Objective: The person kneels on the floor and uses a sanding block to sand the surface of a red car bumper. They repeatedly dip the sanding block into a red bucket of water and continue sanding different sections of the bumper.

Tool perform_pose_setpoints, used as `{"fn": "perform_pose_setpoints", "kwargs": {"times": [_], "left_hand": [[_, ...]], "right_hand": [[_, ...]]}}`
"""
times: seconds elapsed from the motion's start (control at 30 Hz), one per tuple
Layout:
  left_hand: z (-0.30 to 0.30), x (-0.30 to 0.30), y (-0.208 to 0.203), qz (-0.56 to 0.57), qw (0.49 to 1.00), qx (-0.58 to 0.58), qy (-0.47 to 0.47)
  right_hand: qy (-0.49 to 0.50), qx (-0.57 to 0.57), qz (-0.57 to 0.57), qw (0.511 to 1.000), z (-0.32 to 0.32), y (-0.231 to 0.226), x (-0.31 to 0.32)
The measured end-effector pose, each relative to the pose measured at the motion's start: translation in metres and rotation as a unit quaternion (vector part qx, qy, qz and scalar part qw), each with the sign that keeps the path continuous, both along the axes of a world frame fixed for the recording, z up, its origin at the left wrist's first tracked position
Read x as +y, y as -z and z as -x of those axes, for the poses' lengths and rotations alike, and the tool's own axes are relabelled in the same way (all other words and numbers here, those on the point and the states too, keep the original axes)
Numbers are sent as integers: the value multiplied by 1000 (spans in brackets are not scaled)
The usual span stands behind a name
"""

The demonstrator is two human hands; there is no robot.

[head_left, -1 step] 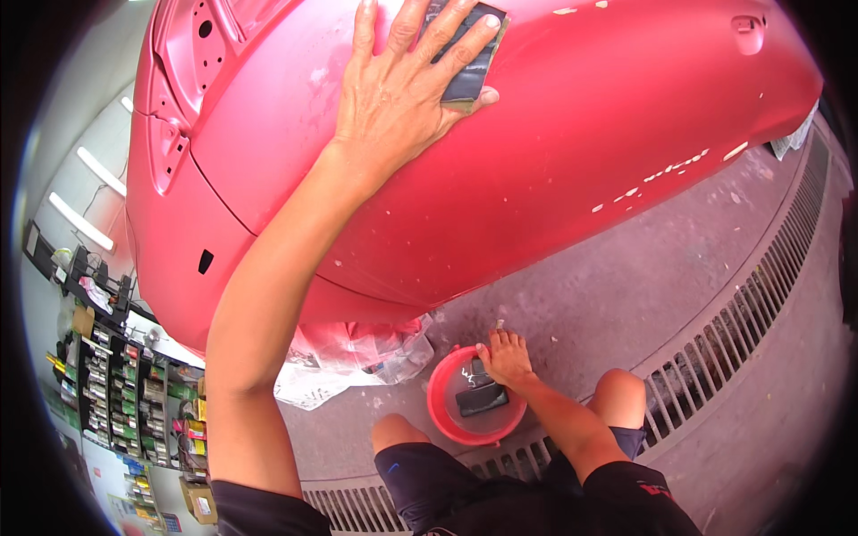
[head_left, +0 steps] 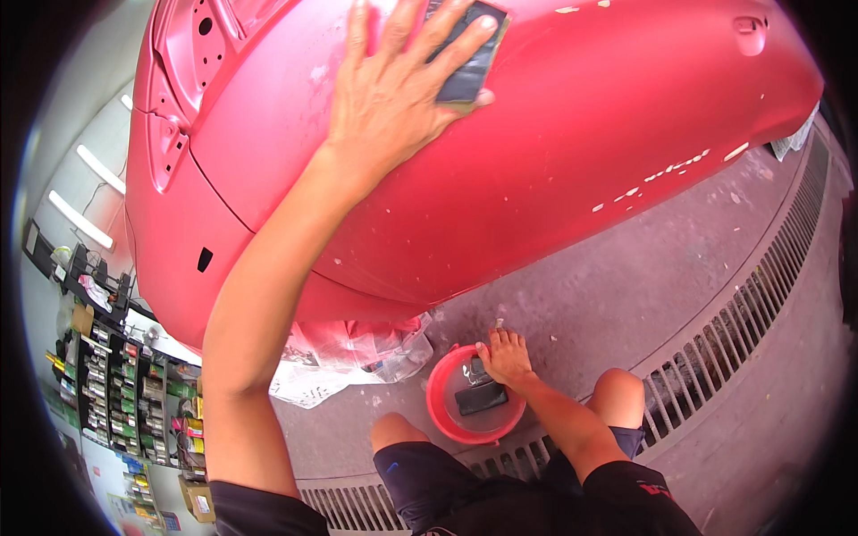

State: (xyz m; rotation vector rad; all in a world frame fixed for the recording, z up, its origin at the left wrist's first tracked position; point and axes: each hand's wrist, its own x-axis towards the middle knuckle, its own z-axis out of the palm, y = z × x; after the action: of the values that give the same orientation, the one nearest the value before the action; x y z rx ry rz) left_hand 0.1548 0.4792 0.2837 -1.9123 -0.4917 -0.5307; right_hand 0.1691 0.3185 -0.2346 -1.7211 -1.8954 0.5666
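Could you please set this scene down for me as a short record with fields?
Left hand: fingers spread over a dark pad on the car body
Right hand: at the right rim of the red bucket; its grip is unclear
In the bucket: a dark block, with a smaller dark piece beyond it
Car body: red, with pale patches near its lower edge
Floor: grey, with a slotted drain grate
Far left: stocked shelves
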Motion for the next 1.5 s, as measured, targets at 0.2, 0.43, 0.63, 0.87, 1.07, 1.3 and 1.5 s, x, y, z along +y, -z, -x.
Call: {"fn": "perform_pose_setpoints", "kwargs": {"times": [0.2, 0.43, 0.63, 0.87, 1.07, 1.3, 1.5], "left_hand": [[31, -1, 10, 16, 1000, -2, -3], [26, 0, 14, 15, 999, 40, 5], [-3, -2, 12, 49, 997, 60, 27], [14, -8, 18, 125, 990, 45, 56], [33, -11, 19, 113, 991, 57, 33], [8, -6, 20, 142, 986, 40, 73], [36, -13, 18, 133, 990, 27, 48]], "right_hand": [[1, -10, 8, 1000, -2, -7, 2], [11, 9, 20, 1000, -9, -2, 7], [-15, 16, 57, 998, 0, -14, 1], [-10, 18, 55, 998, -4, -9, 3], [6, 17, 52, 998, -7, -7, 2], [7, 33, 52, 998, 1, -10, 2], [6, 20, 24, 999, -1, -6, 6]]}}
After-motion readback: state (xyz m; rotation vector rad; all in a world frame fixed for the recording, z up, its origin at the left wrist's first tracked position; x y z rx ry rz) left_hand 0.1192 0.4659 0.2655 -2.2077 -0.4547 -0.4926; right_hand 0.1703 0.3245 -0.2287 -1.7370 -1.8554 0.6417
